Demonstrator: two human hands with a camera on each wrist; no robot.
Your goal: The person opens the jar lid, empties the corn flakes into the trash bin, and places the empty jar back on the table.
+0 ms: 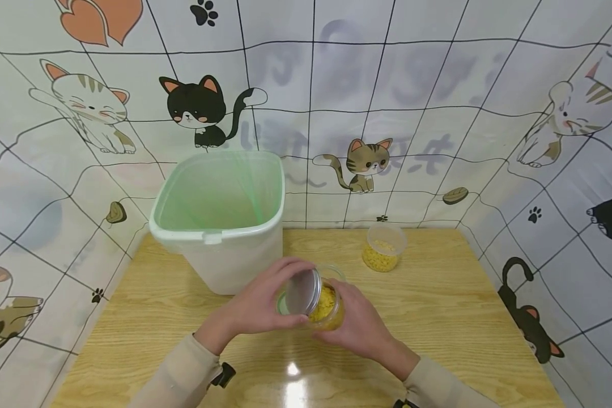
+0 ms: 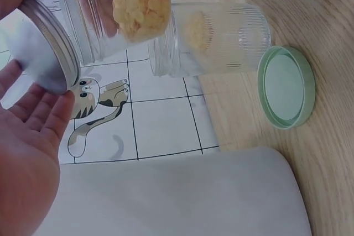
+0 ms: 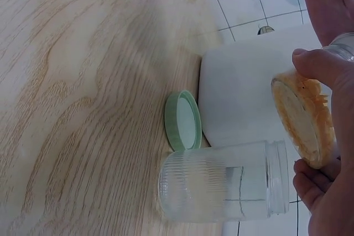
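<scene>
In the head view my left hand (image 1: 257,306) holds a silver metal lid (image 1: 302,293) by its rim, tilted beside the mouth of a clear jar (image 1: 331,321). My right hand (image 1: 359,326) grips that jar, which is tilted and partly filled with yellow flake-like pieces. The lid is off the jar. Behind and below, a ribbed clear jar (image 2: 243,37) with a bare opening stands upright on the table, seen sideways in both wrist views. Beside it a green lid (image 3: 180,122) lies on the tabletop, its inside facing up.
A large white bin (image 1: 234,258) with a light green lining or inside stands at the back left. Towards the back right sits a clear plastic tub (image 1: 382,258), partly filled with small yellow pieces. The wooden table (image 1: 438,317) meets a cat-patterned wall covering (image 1: 285,73).
</scene>
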